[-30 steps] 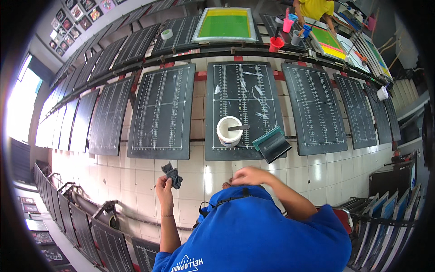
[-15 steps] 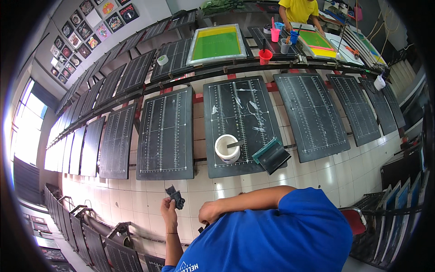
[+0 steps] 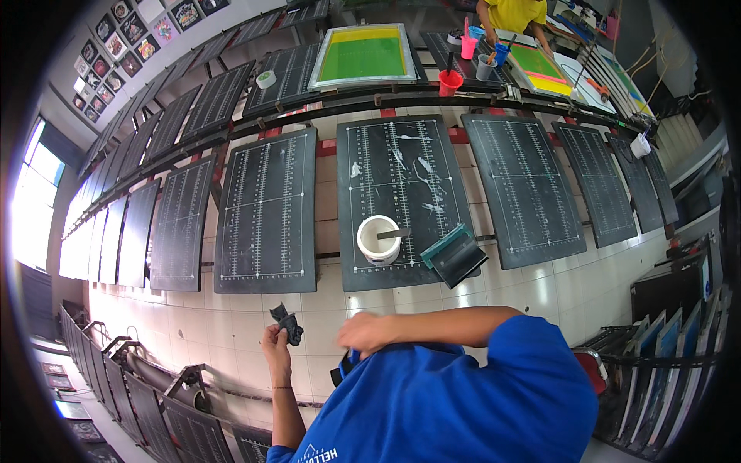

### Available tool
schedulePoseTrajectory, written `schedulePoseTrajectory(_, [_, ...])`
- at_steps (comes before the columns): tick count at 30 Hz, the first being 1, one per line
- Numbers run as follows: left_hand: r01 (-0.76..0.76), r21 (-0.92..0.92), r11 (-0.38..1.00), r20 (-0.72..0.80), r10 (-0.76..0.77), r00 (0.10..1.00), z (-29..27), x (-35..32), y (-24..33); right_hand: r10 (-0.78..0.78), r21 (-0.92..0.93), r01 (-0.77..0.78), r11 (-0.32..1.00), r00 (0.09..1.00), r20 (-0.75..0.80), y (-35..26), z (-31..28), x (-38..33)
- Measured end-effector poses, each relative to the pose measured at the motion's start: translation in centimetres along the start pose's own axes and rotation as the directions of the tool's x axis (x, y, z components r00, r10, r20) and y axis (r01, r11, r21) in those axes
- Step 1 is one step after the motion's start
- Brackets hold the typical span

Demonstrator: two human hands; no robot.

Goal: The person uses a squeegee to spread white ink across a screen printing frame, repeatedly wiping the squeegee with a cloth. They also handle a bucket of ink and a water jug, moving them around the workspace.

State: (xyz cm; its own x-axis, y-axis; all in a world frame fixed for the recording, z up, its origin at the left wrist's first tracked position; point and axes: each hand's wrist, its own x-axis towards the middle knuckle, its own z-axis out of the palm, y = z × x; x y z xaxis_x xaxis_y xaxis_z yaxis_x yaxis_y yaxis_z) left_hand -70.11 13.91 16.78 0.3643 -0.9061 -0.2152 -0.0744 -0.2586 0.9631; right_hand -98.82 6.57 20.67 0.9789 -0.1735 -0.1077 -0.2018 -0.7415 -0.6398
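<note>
My left hand (image 3: pixel 275 339) is closed on a crumpled dark rag (image 3: pixel 289 326), held up over the tiled floor. My right hand (image 3: pixel 363 332) is in front of my body, its arm bent across; its fingers are smeared by motion, and no object shows in it. Beyond both hands lies a black gridded board (image 3: pixel 390 181) with white smears on it. On its near part stands a white tub (image 3: pixel 370 245) with a flat scraper (image 3: pixel 396 232) resting in it. To the right of the tub, a wide black tool with a green edge (image 3: pixel 455 262) overhangs the board's corner.
Black boards (image 3: pixel 266 231) run along rails to both sides. Farther off lie a framed green screen (image 3: pixel 363 58) and a red cup (image 3: pixel 450 85). A person in yellow (image 3: pixel 515 11) works at another screen. Frames stand in a rack (image 3: pixel 656 370) at the lower right.
My right hand has lifted away from my waist, slightly upward. My left hand still grips the rag. The whole view has shifted a little, so the boards sit higher and farther left.
</note>
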Motion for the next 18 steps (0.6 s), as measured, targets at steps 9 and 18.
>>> schedulePoseTrajectory(9, [0.013, 0.091, 0.996, 0.101, -0.022, 0.995, 3.4, -0.4, 1.1, 0.668, 0.012, -0.687, 0.727, 0.710, 0.223, -3.6, -5.1, -17.0])
schedulePoseTrajectory(18, [0.034, -0.082, 0.996, 0.112, -0.024, 0.993, 10.1, 1.2, -2.0, 0.819, 0.718, -0.398, 0.571, 0.338, -0.464, 4.9, -2.6, -15.0])
